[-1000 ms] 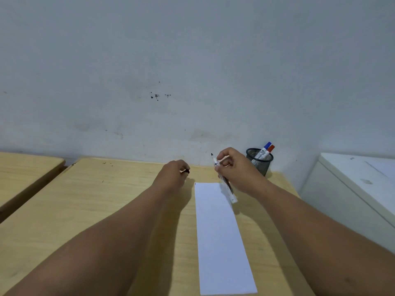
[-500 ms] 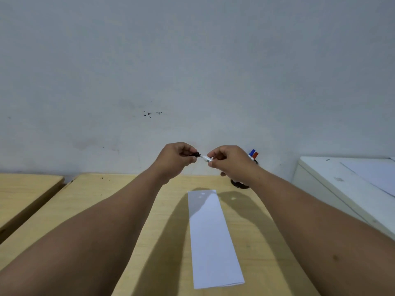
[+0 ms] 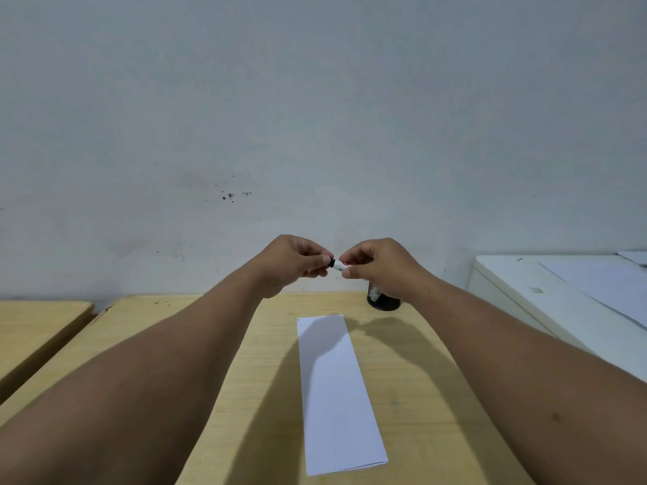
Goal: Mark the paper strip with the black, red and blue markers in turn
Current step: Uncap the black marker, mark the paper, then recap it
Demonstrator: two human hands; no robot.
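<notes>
Head view: both hands raised above the wooden table, held close together in front of the grey wall. Left hand clenched, fingertips pinching the black cap at the end of the black marker. Right hand clenched too, pinching the marker's white barrel, most of it hidden inside the fist. Cap and barrel meeting between the two hands; fully seated or not, impossible to tell. Paper strip lying flat and lengthwise on the table below the hands, a small dark mark at its far left corner. Black mesh pen holder standing on the table just beyond the strip, largely hidden behind the right wrist. White cabinet off to the right, second table to the left.
</notes>
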